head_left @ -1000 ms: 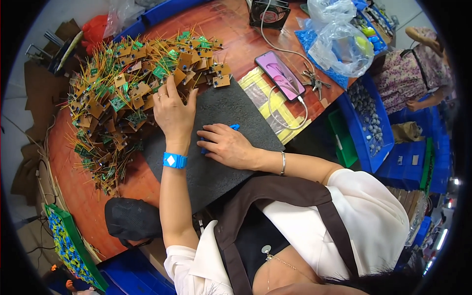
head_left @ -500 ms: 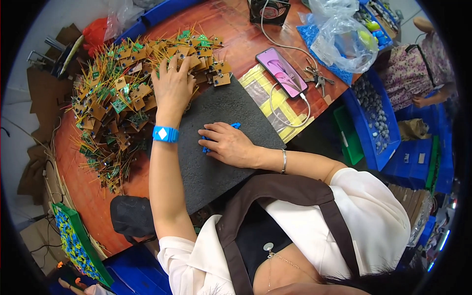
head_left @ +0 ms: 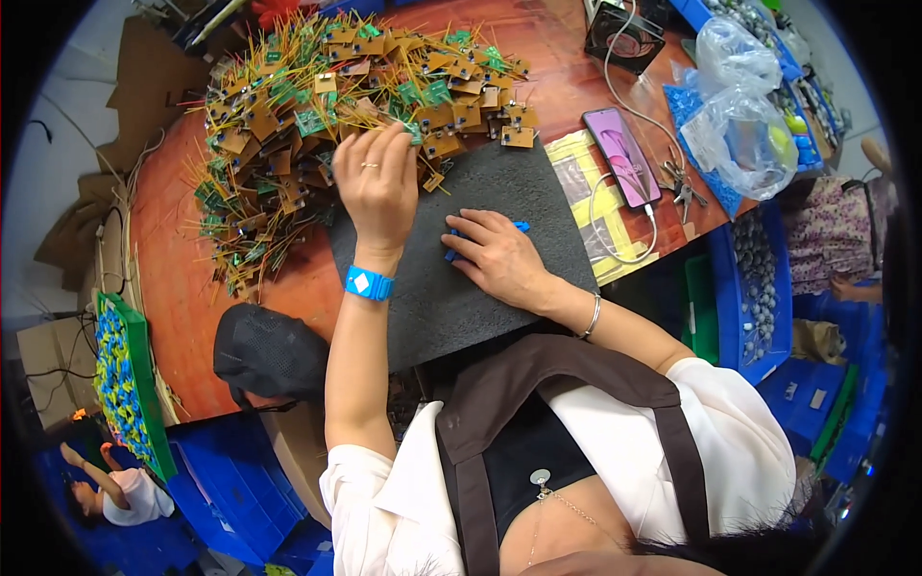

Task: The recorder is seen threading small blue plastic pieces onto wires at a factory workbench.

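Observation:
A large heap of small brown and green circuit boards (head_left: pixel 288 125) with yellow and red wire leads spreads over the far left of the table. My left hand (head_left: pixel 379 187), wearing a ring and a blue wristband, is raised at the heap's near edge. Its fingers are curled together beside a small green board (head_left: pixel 414 132); whether they hold anything is hidden. On the dark grey foam mat (head_left: pixel 451 322), my right hand (head_left: pixel 499 254) rests with bent fingers over a blue plastic part (head_left: pixel 521 228). Most of that part is covered by the hand.
A charging phone (head_left: pixel 622 158) and keys (head_left: pixel 684 192) lie right of the mat, by clear plastic bags (head_left: pixel 740 125). A small black fan (head_left: pixel 624 38) stands beyond. A black cap-like item (head_left: pixel 269 350) is at the near left edge; a blue bin (head_left: pixel 759 307) stands right.
My left hand has drawn back from the heap toward me, its fingers coming together. My right hand stays over the blue part. The whole view has shifted.

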### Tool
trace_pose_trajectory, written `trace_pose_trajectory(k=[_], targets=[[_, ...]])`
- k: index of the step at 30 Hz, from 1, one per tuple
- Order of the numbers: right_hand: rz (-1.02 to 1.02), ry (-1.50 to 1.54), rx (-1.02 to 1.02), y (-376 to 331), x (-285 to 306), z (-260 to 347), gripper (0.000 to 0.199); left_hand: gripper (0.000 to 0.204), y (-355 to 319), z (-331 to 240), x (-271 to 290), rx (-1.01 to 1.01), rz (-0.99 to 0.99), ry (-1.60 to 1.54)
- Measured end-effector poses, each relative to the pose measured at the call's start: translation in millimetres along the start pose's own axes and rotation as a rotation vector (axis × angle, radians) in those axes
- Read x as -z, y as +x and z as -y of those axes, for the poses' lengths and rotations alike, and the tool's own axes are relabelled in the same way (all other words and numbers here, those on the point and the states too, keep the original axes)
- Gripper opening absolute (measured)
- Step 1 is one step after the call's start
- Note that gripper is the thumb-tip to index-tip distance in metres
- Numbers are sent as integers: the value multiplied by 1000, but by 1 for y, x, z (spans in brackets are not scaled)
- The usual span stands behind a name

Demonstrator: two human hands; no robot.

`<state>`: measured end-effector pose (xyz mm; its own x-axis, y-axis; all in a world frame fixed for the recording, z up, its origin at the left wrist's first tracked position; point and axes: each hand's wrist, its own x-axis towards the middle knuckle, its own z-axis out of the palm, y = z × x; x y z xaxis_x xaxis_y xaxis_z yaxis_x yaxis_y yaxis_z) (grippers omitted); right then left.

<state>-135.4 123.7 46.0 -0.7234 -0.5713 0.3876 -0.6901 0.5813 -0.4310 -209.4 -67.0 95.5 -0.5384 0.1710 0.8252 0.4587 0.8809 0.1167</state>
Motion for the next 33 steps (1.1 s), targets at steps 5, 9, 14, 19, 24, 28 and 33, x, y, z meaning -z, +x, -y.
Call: trace_pose_trajectory(k=[5, 9, 14, 19, 24, 28, 33], targets=[[-23, -13, 4, -2, -2, -5, 34, 16, -20, -14, 35, 418, -273, -182], [-19, -36, 20, 4, 2, -1, 35, 15, -72, -3, 47, 956, -232, -563], [-8, -40, 5, 1, 0, -2, 35, 23, -102, -7, 66, 617, 243, -5], [-12, -40, -6, 0, -1, 0, 35, 34, -102, -21, 67, 552, 343, 111], [-13, -51, -5, 0, 0, 0, 35, 48, -85, -28, 53, 403, 306, 22], [-63, 43, -29, 1, -1, -4, 35, 45, -89, -17, 42, 434, 337, -1], [-91, 97, -70, -1, -3, -7, 34, 36, -91, -33, 62, 730, 63, -375]])
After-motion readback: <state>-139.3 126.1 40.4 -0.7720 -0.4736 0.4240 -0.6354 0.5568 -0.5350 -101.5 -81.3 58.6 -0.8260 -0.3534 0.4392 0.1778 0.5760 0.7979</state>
